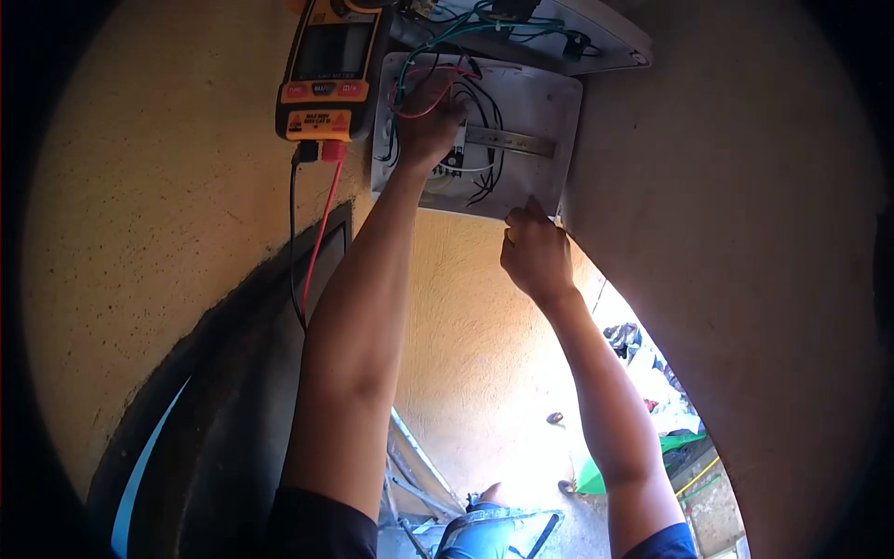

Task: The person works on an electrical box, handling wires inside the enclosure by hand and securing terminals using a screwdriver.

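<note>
An open white electrical box (570, 112) is fixed to the wall, with a metal rail (526, 142) across its inside. My left hand (433, 123) reaches into the box's left part, fingers bent among red and black wires (498, 116); what they pinch, if anything, is hidden. Beside that hand a small white-and-black breaker-like part (452, 160) shows in part. My right hand (538, 253) is closed at the box's lower right edge, with one finger pointing up against it. Whatever lies in its curled fingers does not show.
An orange-and-black clamp meter (326, 79) hangs left of the box, black and red leads (322, 228) running down. The box's cover (605, 42) with green wires is above. Below are a metal ladder-like frame (419, 475), a person's blue-clothed leg (480, 536) and piled items (661, 382).
</note>
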The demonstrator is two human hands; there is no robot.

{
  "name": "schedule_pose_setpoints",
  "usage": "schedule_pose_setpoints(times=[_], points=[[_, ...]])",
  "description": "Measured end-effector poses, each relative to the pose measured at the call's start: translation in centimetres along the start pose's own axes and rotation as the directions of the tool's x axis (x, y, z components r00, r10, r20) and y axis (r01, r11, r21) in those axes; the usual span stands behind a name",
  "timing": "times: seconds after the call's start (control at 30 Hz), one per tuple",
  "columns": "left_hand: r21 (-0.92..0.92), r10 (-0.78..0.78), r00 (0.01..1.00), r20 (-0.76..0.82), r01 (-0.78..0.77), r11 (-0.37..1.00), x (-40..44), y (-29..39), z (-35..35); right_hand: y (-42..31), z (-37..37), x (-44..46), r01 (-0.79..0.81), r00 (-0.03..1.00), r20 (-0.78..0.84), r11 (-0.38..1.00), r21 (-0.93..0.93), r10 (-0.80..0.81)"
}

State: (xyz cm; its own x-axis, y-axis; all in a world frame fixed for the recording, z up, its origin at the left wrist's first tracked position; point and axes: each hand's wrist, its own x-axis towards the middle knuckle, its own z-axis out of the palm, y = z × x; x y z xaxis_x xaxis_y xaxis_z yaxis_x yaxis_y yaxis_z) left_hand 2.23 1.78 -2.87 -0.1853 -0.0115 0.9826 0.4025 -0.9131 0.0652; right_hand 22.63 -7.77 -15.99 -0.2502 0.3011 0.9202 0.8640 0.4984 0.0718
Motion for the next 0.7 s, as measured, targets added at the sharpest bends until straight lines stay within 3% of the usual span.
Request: schedule_pose_setpoints(times=[0.07, 0.2, 0.23, 0.3, 0.43, 0.57, 0.63, 0.7], points=[[0.106, -0.107, 0.994, 0.015, 0.105, 0.989, 0.4, 1.2, -0.1, 0.4, 0.3, 0.1, 0.002, 1.0, -0.002, 1.0, 0.008, -0.002], [0.196, -0.007, 1.0, 0.02, 0.003, 0.981, 2.4, -3.7, 1.2, 0.6, 0.2, 0.6, -0.034, 0.998, 0.047, 0.999, 0.004, 0.033], [0.194, -0.011, 1.0, 0.025, 0.006, 0.981, 2.5, -1.8, 0.8, 0.5, 0.2, 0.7, -0.04, 0.998, 0.05, 0.999, 0.003, 0.039], [-0.04, -0.379, 0.912, 0.156, 0.389, 0.92, 3.0, 1.3, 0.0, 0.5, 0.2, 0.8, -0.052, 0.996, 0.075, 0.999, -0.002, 0.052], [0.067, -0.456, 0.882, 0.117, 0.451, 0.89, 4.7, -1.8, 1.3, 0.4, 0.6, 1.2, -0.035, 0.997, 0.067, 0.999, -0.032, 0.037], [0.15, -0.359, 0.928, 0.096, 0.343, 0.927, 4.8, -3.9, 2.0, -0.3, 0.3, 1.2, -0.056, 0.996, 0.067, 0.998, -0.032, 0.058], [0.309, -0.152, 0.988, 0.041, 0.132, 0.942, 4.7, -4.8, 2.3, -0.6, 0.2, 1.1, -0.067, 0.995, 0.073, 0.997, -0.044, 0.07], [0.353, -0.129, 0.991, 0.032, 0.11, 0.929, 4.7, -5.0, 2.6, -0.8, 0.0, 1.0, -0.08, 0.994, 0.072, 0.996, -0.042, 0.083]])
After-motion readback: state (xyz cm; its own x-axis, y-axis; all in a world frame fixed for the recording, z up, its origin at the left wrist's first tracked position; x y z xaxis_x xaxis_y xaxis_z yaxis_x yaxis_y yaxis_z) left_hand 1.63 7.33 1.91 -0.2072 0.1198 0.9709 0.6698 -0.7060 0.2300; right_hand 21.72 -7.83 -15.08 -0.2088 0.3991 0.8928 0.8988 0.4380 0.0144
